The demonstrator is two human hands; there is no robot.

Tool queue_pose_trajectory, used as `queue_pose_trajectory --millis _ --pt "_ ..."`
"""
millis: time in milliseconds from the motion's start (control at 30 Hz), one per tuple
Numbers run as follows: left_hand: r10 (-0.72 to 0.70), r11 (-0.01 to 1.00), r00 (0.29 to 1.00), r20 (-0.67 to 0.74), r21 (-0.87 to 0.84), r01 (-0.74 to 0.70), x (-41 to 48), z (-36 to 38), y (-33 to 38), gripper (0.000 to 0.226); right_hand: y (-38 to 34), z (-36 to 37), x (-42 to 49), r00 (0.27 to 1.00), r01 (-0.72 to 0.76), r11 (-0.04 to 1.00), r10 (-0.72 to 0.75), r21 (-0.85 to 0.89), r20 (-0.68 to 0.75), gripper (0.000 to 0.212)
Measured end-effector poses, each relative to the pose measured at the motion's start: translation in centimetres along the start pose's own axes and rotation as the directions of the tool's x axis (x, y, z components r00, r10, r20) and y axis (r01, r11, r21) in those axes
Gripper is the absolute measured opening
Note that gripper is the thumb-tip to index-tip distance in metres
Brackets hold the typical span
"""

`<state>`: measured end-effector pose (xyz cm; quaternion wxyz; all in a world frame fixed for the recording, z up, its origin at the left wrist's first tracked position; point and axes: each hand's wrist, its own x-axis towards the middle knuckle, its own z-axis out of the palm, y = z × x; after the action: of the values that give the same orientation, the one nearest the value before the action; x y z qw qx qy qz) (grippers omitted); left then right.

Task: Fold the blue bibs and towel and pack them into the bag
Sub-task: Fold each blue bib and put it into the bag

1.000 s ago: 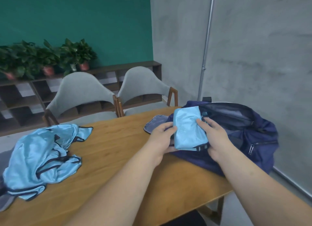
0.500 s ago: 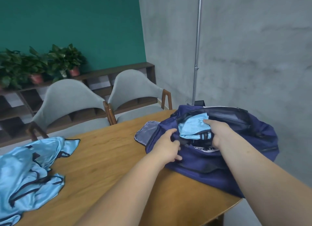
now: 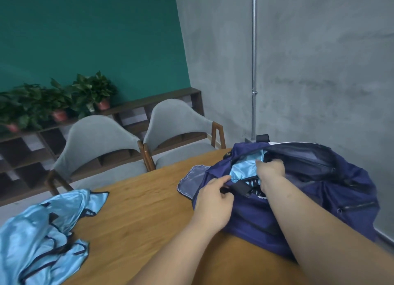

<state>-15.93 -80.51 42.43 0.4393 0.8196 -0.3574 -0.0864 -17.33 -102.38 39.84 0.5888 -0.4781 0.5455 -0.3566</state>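
Item: folded bib (image 3: 243, 170), pale blue with black trim, recorded partly inside the open mouth of the navy bag (image 3: 319, 191), which lay slumped at the right end of the wooden table (image 3: 138, 210). The right hand (image 3: 271, 170) was seen sunk into the opening, fingers curled over the bundle and clamped on it. The fingertips were hidden by fabric. The left hand (image 3: 213, 197) was noted at the near lip of the bag, thumb and fingers pinched on the rim beside a black strap, by which the mouth was held open. Loose bibs (image 3: 42, 227), unfolded, were heaped at the left end of the table, well apart from the bag. No towel could be told apart among them. Step judged in hand: seating the bundle. It was judged that the bundle would be best pushed down flat against one wall, with the folds kept pinned until release so that the slippery cloth would not spring open. The rim would be best kept lifted and taut, and room left for the pile not yet folded. Two grey chairs (image 3: 96, 135) were noted behind the table.
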Motion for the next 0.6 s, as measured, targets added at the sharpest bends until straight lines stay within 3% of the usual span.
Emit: queue_pose_trajectory --millis 167,300,367,433,500,533,600 --pt "0.045 0.996 0.999 -0.025 -0.077 -0.047 -0.5 0.1 0.4 0.058 -0.6 0.5 -1.2 0.995 -0.028 0.984 0.044 0.175 -0.087 0.055" --pt "0.028 0.996 0.999 -0.027 -0.084 -0.030 -0.9 0.4 0.4 0.056 -1.3 0.1 -1.5 0.999 0.033 0.976 -0.035 -0.214 -0.008 0.058" --pt "0.024 0.997 0.999 -0.023 -0.076 -0.025 -0.7 0.3 0.3 0.055 -1.6 -0.7 -1.9 0.996 0.060 0.893 -0.083 -0.445 -0.032 0.065" --pt "0.025 0.998 1.000 -0.013 -0.063 -0.026 -0.6 0.1 0.3 0.056 -1.7 -1.4 -2.7 0.975 0.114 0.830 -0.199 -0.546 -0.098 0.065" --pt "0.038 0.998 0.999 -0.008 -0.047 -0.038 -0.5 -0.1 0.3 0.056 -1.5 -2.3 -3.5 0.883 0.321 0.756 -0.457 -0.570 -0.108 0.050" --pt "0.045 0.998 0.999 -0.008 -0.043 -0.046 -0.4 -0.1 0.3 0.056 -1.4 -2.6 -3.7 0.803 0.458 0.665 -0.594 -0.590 -0.046 0.040" --pt "0.068 0.997 0.998 -0.016 -0.031 -0.069 -0.2 0.1 0.3 0.056 -1.5 -3.0 -3.8 0.640 0.670 0.392 -0.735 -0.630 0.224 0.026"
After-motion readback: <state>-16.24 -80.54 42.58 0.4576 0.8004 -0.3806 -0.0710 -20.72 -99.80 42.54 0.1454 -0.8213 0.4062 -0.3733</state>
